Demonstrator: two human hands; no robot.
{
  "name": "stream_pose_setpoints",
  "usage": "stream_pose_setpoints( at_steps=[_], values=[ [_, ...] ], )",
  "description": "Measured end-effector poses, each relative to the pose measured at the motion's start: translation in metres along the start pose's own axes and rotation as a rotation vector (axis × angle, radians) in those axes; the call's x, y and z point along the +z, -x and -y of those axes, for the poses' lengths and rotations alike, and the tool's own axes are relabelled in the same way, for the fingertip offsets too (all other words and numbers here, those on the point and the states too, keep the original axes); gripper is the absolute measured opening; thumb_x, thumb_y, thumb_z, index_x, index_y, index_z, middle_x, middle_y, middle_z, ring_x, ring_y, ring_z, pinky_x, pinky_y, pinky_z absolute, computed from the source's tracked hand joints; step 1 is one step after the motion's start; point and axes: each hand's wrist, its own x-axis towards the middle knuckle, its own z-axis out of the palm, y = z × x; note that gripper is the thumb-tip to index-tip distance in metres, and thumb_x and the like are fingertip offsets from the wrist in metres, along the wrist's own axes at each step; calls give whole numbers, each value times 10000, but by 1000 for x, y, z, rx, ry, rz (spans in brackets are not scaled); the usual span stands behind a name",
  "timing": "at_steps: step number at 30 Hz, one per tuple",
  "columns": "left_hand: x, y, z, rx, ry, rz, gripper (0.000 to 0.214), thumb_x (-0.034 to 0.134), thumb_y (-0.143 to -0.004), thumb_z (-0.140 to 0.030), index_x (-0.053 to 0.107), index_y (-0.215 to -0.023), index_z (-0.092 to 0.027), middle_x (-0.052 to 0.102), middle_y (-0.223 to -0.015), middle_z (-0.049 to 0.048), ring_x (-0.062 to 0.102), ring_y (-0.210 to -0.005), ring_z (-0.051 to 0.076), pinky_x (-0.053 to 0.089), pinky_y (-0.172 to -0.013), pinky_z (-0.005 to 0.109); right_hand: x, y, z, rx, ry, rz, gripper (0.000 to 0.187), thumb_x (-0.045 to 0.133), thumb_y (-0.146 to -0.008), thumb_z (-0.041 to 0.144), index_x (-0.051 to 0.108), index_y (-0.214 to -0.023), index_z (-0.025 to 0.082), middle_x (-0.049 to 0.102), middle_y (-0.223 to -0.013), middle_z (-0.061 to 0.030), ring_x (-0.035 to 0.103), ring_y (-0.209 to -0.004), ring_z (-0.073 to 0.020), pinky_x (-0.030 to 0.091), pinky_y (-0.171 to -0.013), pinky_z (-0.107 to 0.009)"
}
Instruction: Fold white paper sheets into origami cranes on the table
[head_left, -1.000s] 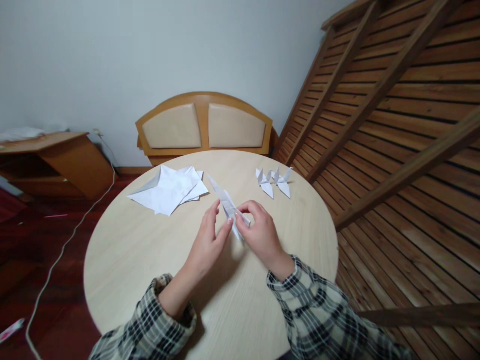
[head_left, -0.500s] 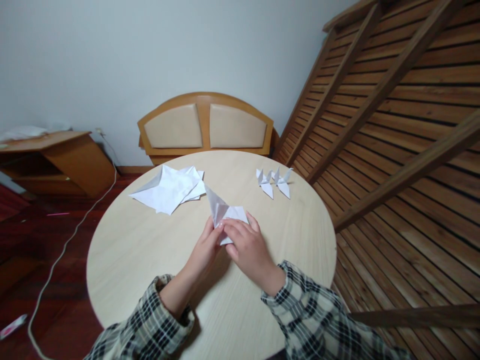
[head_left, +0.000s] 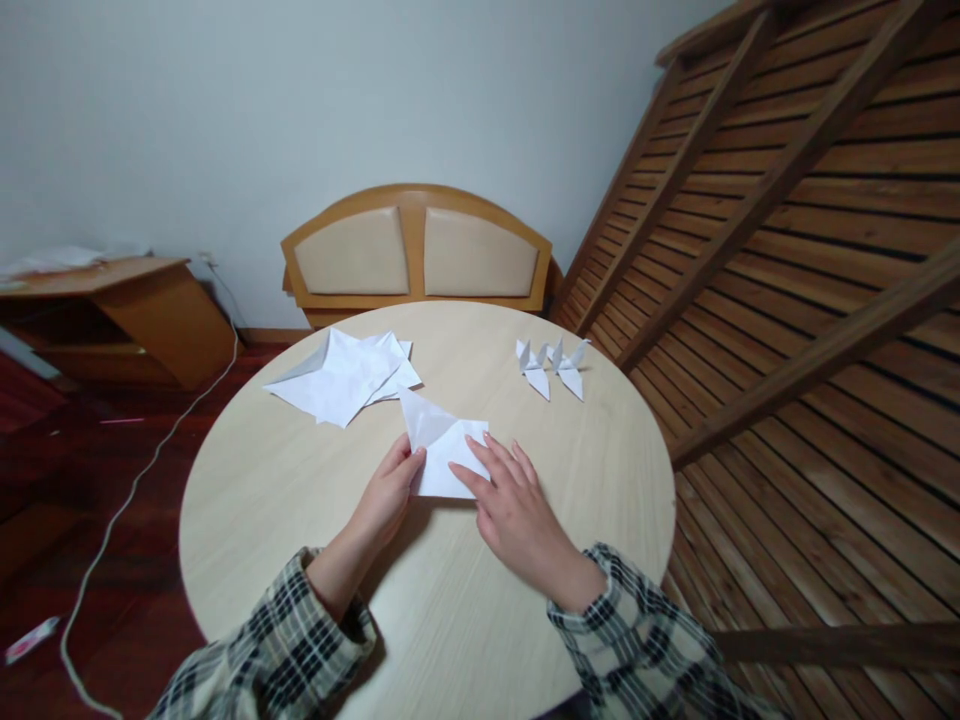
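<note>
A partly folded white paper [head_left: 442, 445] lies flat on the round pale wooden table [head_left: 300, 520], its point aimed away from me. My left hand [head_left: 390, 492] pinches the paper's left edge between thumb and fingers. My right hand [head_left: 514, 505] lies flat with fingers stretched out, fingertips pressing on the paper's right side. Both sleeves are plaid.
A loose pile of white sheets [head_left: 345, 375] lies at the table's far left. Two small folded paper cranes [head_left: 551, 365] stand at the far right. Behind the table is a padded wooden chair back [head_left: 416, 255]. A slatted wooden frame [head_left: 787, 250] leans at right; a cable [head_left: 142, 480] runs over the floor at left.
The paper was a narrow folded strip held up between both hands; it has since been opened wider and laid flat. My right hand went from pinching to pressing flat.
</note>
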Motion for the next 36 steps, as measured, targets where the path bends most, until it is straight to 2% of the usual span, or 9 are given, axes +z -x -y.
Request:
stream_pose_setpoints(
  at_steps=[4,10,16,20,24,28,30,34,36],
  values=[
    [-4,-2,-2,3,-57,12,341,702,-785,-297,644,-1085,-146,715,-1025,105,657,-909,230,497,-765,304,2,11,-8,28,-16,34,736,454,-774,-30,405,-1449,260,241,-1609,-78,228,-1480,-267,252,-1187,-572],
    [-11,-4,-6,28,-144,31,358,712,-785,-316,646,-1100,-158,715,-999,91,654,-818,197,490,-721,290,6,21,-20,126,-112,52,724,414,-809,-18,365,-1472,268,146,-1629,-110,305,-1449,-267,309,-1159,-564],
    [-12,-3,-4,16,-224,71,400,687,-809,-337,626,-1162,-159,711,-1022,108,661,-847,218,502,-736,315,11,20,-29,138,-252,64,633,415,-881,81,346,-1489,243,448,-1488,-116,415,-1380,-238,340,-1154,-542],
    [-13,-4,0,50,-319,101,396,630,-852,-349,609,-1196,-156,700,-1042,121,663,-864,228,521,-774,353,12,20,-29,129,-279,56,584,409,-902,106,384,-1473,227,521,-1427,-107,447,-1355,-230,341,-1159,-534],
    [-18,-7,4,213,-584,63,450,531,-912,-316,490,-1329,-154,655,-1141,145,650,-979,251,532,-862,432,15,22,-28,141,-259,59,570,406,-895,98,410,-1457,193,519,-1434,-116,440,-1363,-229,336,-1166,-529],
    [-21,-3,6,581,-1018,3,451,486,-929,-216,438,-1376,-187,477,-1400,160,470,-1294,290,401,-1072,534,19,24,-27,173,-216,91,543,395,-888,97,444,-1427,146,521,-1431,-141,439,-1367,-244,323,-1170,-539],
    [-17,5,6,699,-1195,32,394,474,-933,-180,491,-1326,-188,458,-1406,158,432,-1320,303,382,-1087,555,20,25,-26,173,-200,107,539,395,-885,95,452,-1418,140,530,-1421,-143,439,-1367,-246,317,-1171,-544],
    [-1,33,11,712,-1395,176,346,503,-941,-204,532,-1285,-180,538,-1322,149,493,-1232,311,460,-1019,546,18,25,-24,168,-183,119,544,401,-882,86,452,-1418,159,544,-1408,-124,437,-1367,-235,303,-1179,-539],
    [6,51,16,674,-1469,181,355,509,-947,-229,530,-1297,-171,550,-1327,153,496,-1237,318,467,-1017,543,18,25,-23,162,-170,124,538,403,-879,81,457,-1411,142,550,-1398,-132,438,-1364,-240,302,-1177,-544]
  ],
)
